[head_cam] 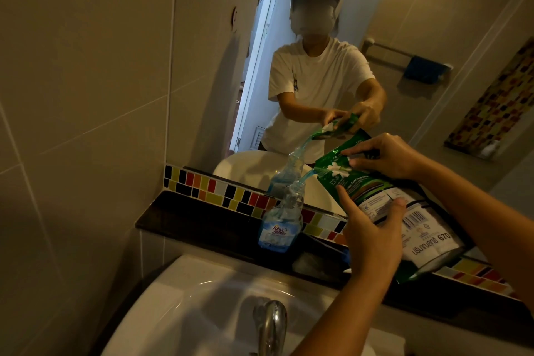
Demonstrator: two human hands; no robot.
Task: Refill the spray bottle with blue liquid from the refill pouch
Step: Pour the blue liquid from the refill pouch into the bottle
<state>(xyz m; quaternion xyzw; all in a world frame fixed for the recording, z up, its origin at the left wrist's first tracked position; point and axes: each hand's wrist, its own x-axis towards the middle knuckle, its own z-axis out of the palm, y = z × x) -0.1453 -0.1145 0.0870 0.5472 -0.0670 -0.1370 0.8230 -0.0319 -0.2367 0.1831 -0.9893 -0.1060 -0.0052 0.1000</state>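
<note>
A clear spray bottle (281, 221) with a blue label stands upright on the dark ledge (202, 222) behind the sink, its top open and some blue liquid at the bottom. The green refill pouch (378, 191) is tilted over it, and a thin blue stream (306, 176) runs from its corner into the bottle's neck. My left hand (372, 228) grips the pouch from below at its middle. My right hand (387, 157) pinches the pouch's upper edge near the spout.
A white sink (187, 298) with a chrome tap (270, 324) lies below the ledge. A mirror (375, 23) above the coloured tile strip (219, 185) reflects the person and the pouring. A crumpled clear item (315, 264) lies on the ledge under the pouch.
</note>
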